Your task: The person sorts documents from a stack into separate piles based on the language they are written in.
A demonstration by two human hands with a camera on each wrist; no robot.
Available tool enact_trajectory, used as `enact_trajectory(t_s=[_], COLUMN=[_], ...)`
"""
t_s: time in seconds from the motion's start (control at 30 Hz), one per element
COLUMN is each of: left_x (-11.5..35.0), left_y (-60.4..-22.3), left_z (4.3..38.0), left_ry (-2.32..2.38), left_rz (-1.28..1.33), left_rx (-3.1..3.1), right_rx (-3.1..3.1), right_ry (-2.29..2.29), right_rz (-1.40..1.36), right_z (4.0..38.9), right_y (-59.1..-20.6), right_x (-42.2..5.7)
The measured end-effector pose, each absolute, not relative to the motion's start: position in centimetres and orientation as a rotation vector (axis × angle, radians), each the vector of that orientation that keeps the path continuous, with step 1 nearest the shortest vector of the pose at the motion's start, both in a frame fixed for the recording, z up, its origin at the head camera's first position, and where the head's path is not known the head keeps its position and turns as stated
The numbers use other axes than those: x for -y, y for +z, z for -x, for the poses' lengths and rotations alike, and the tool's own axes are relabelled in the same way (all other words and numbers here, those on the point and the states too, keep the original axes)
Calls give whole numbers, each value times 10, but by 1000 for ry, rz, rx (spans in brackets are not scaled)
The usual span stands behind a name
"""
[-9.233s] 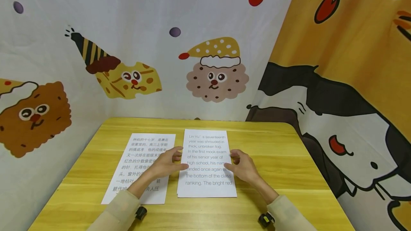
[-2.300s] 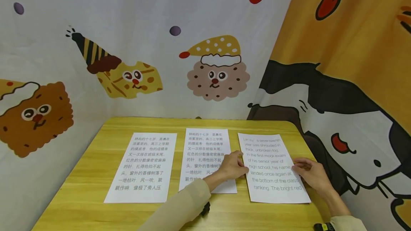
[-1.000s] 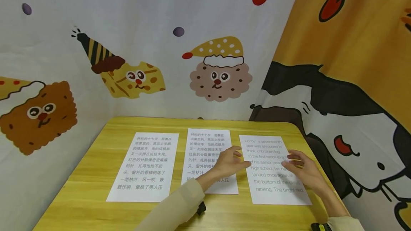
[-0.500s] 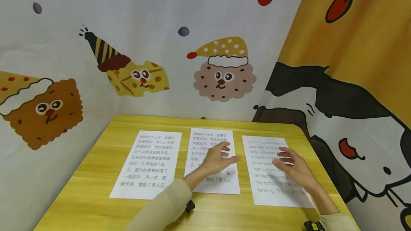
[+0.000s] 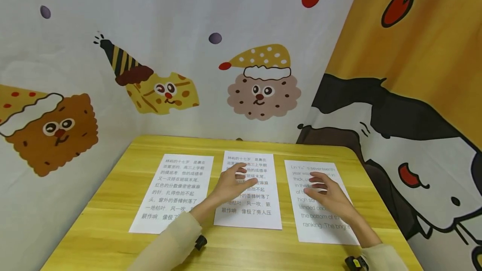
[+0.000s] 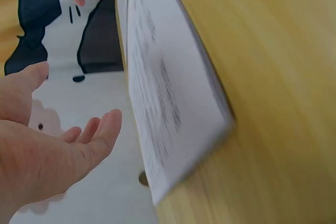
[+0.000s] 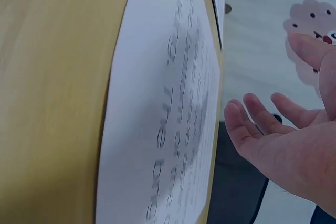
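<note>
Three paper places form a row on the table. At left lies a page printed in Chinese (image 5: pixel 177 183); a Chinese-printed paper stack (image 5: pixel 250 216) is in the middle, its thick edge showing in the left wrist view. On the right is a sheet printed in English (image 5: pixel 312 231), flat and slightly turned. My left hand (image 5: pixel 230 185) hovers over the middle stack, fingers loosely bent and thumb apart, holding nothing. Above the English sheet hangs my right hand (image 5: pixel 331 198), likewise with nothing in it, covering some of the text. The right wrist view shows its shadow falling on that sheet.
The yellow wood-grain table (image 5: pixel 241 248) has a rounded far edge against a white cartoon-printed curtain (image 5: pixel 169 20). An orange curtain (image 5: pixel 361 41) with a large cartoon animal hangs at right. Black wrist cameras (image 5: pixel 201 242) sit at both cuffs.
Earlier the English sheet lay on the middle stack between both hands; it moved right, uncovering a Chinese page. Since then both hands have let go of it and drifted left.
</note>
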State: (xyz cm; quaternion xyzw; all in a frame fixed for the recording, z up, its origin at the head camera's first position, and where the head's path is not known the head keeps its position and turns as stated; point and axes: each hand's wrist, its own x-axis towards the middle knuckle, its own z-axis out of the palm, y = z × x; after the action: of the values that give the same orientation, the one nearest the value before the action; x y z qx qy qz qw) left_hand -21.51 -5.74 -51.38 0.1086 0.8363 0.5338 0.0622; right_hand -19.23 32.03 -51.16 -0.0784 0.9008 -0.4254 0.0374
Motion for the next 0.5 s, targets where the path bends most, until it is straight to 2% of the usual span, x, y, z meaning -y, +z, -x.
enact_trajectory(t_s=[0.5], left_x=[121], left_y=[-523], left_z=[211], left_ry=[1546], left_rz=[-174], left_rx=[-2636], right_rx=[-2682], right_ry=[-1337], right_rz=[412], right_z=[205], right_y=[-523], right_x=[-276])
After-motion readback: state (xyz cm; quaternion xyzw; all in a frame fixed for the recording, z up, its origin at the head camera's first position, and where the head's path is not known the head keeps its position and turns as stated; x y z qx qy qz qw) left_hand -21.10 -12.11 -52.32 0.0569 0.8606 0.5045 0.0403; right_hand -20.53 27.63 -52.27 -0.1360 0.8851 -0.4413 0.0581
